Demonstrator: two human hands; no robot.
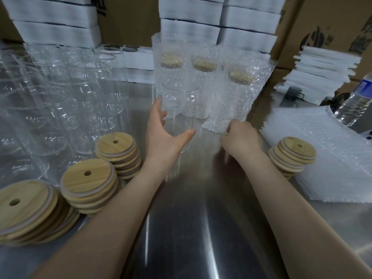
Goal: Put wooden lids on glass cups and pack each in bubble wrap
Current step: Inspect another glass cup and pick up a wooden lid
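Left hand (165, 135) held the glass cup (179, 109), grip clamped round its lower body with the thumb on the right side. Cup upright and open-topped over the steel table (191, 228); could not tell if it touched. Right hand (241, 137), just right of the glass cup, had its grip pinched on the bottom edge of a wrapped cup (237, 97), a wooden lid showing through the bubble wrap. Two more wrapped cups (203, 63) stood behind the glass cup. Three lid stacks (88, 182) sat left of and nearer than it, and a fourth lid stack (293, 154) sat to its right, past the right hand. Bubble wrap pile (332, 158) lay farther right. Bare glasses (60, 97) were crowded to its left.
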